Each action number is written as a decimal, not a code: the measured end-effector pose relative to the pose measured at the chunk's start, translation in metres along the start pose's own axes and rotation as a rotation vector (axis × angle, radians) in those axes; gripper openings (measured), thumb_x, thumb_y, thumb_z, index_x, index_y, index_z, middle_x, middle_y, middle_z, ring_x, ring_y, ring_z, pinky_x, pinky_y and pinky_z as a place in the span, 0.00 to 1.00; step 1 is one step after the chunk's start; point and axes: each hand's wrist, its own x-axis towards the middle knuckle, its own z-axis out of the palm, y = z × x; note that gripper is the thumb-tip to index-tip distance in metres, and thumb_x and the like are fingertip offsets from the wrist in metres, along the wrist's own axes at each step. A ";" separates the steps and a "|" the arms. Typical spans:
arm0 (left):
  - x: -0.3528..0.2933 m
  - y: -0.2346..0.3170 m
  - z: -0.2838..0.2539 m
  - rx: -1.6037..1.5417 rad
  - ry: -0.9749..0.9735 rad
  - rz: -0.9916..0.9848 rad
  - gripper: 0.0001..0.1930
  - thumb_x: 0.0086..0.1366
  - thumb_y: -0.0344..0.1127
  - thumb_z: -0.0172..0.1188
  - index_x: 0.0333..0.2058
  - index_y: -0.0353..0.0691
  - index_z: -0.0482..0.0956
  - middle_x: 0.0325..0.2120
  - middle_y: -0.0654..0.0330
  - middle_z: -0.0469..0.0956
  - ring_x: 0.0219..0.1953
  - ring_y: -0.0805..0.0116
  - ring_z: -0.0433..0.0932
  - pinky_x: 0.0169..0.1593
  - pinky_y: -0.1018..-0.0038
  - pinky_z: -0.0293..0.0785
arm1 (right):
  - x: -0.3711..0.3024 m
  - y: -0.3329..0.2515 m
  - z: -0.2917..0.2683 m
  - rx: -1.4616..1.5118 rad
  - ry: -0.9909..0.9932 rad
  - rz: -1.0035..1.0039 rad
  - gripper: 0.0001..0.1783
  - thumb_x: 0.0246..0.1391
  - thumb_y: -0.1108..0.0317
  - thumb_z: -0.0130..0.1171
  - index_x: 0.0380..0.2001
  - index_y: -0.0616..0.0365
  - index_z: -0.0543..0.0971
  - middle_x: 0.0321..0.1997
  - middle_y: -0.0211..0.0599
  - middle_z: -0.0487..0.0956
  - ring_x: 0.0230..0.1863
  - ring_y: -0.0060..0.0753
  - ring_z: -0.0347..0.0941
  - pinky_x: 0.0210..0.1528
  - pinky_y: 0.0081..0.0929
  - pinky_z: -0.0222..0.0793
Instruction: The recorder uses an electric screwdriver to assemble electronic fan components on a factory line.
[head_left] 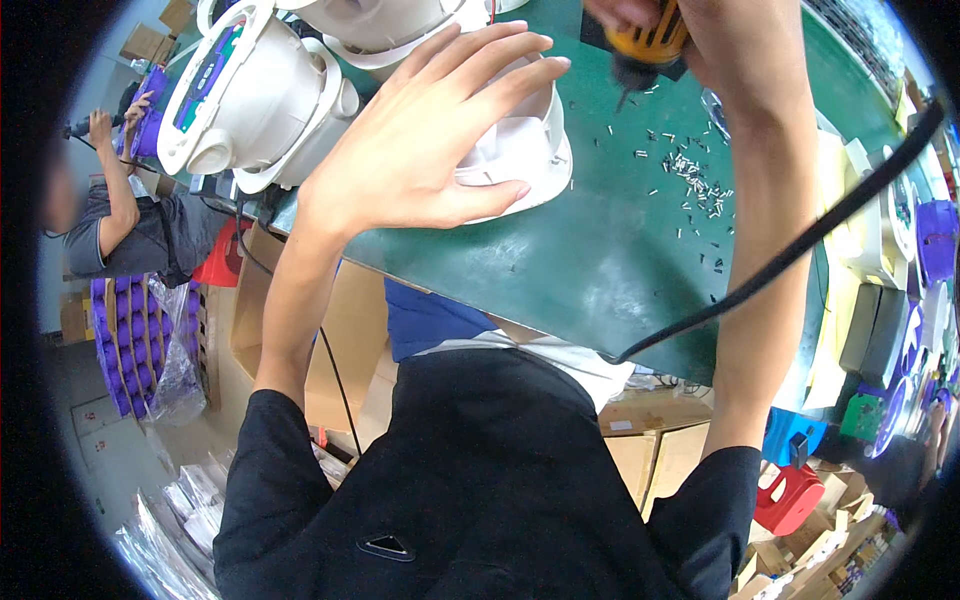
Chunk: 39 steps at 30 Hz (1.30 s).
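My left hand (425,140) lies spread over a white plastic housing (530,150) on the green tabletop (560,265). Its fingers are stretched out and apart, and the palm hides much of that part. At the top edge, my right hand (622,12) grips a yellow and black power screwdriver (648,42), whose tip points down at the table. Part of this hand is cut off by the picture's edge. Loose small screws (695,185) lie scattered below the tool, beside my right forearm.
More white housings (265,110) stand at the far left, one with a green board. A black cable (790,260) crosses my right forearm. Cardboard boxes (655,455) sit beneath the table edge. Another person (120,215) works at the left; purple parts (935,240) line the right.
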 end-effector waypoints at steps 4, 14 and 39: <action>0.000 0.000 -0.008 -0.043 -0.039 -0.040 0.43 0.52 0.50 0.68 0.68 0.49 0.68 0.71 0.49 0.61 0.72 0.40 0.58 0.73 0.48 0.56 | 0.002 0.010 -0.007 -0.159 0.231 -0.176 0.19 0.58 0.51 0.68 0.31 0.58 0.79 0.12 0.23 0.70 0.09 0.16 0.65 0.14 0.17 0.62; 0.014 -0.015 -0.036 -0.161 -0.333 0.220 0.44 0.51 0.48 0.70 0.68 0.45 0.68 0.71 0.41 0.58 0.74 0.39 0.56 0.75 0.50 0.52 | -0.001 0.002 -0.004 0.046 0.129 -0.022 0.24 0.58 0.48 0.69 0.28 0.60 0.76 0.12 0.24 0.69 0.09 0.17 0.63 0.13 0.17 0.61; 0.004 0.024 0.000 0.076 0.031 -0.105 0.41 0.50 0.46 0.70 0.62 0.34 0.68 0.59 0.44 0.69 0.65 0.39 0.64 0.71 0.48 0.57 | -0.021 -0.003 0.016 0.175 0.010 0.068 0.22 0.66 0.51 0.61 0.38 0.64 0.77 0.10 0.29 0.67 0.07 0.20 0.59 0.10 0.20 0.53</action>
